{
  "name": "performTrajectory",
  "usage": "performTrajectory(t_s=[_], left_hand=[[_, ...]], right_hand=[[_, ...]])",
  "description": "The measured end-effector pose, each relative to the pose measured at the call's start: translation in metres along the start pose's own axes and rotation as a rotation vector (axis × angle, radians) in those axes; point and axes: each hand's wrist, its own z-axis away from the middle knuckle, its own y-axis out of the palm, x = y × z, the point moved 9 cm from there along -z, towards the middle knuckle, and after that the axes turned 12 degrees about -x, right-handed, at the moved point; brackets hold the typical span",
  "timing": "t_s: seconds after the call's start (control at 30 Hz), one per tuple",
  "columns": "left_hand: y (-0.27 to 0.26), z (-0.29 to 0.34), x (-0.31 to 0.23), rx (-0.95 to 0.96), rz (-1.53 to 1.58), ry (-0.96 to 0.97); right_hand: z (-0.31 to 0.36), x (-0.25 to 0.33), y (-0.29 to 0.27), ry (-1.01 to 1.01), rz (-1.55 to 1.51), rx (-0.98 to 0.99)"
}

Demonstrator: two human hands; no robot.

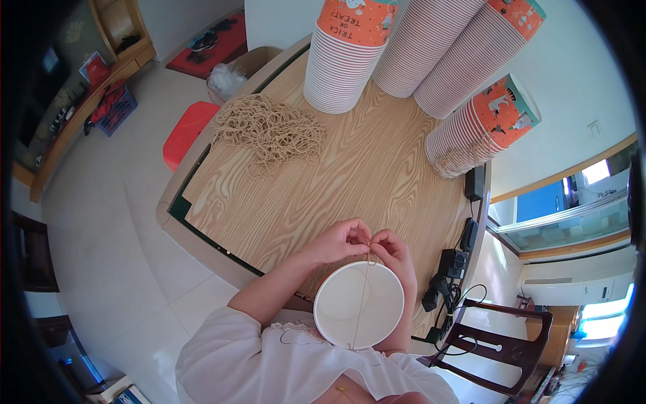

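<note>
A white paper bucket rests against my body at the table's near edge, its round mouth tilted toward me. A thin tan string runs across the mouth from the near rim to the far rim. At the far rim, my left hand pinches the string between thumb and fingers. Close beside it, my right hand pinches the string too, its fingertips nearly touching the left ones. The exact knot or loop between the fingertips is too small to make out. A tangled heap of tan strings lies on the table's far left.
Tall stacks of nested paper buckets stand along the table's far side. A shorter orange-printed stack leans at the far right, strings around its base. Black adapters and cables line the right edge. A red stool and dark chair flank the table.
</note>
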Motion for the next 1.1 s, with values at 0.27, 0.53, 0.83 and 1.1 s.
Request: performTrajectory(t_s=[0.27,0.53,0.83,1.1], left_hand=[[-0.007,-0.001,0.001,-0.041,0.025,0.008],[-0.003,-0.003,0.02,-0.009,0.15,-0.133],[0.0,-0.001,0.015,-0.004,0.167,-0.121],[-0.003,-0.001,0.02,0.002,0.159,-0.151]], right_hand=[[0.002,0.0,-0.001,-0.063,-0.106,0.051],[-0.002,-0.006,0.002,-0.199,-0.237,0.063],[-0.004,-0.002,0.004,-0.192,-0.254,0.03],[0.0,-0.001,0.006,-0.208,-0.251,0.088]])
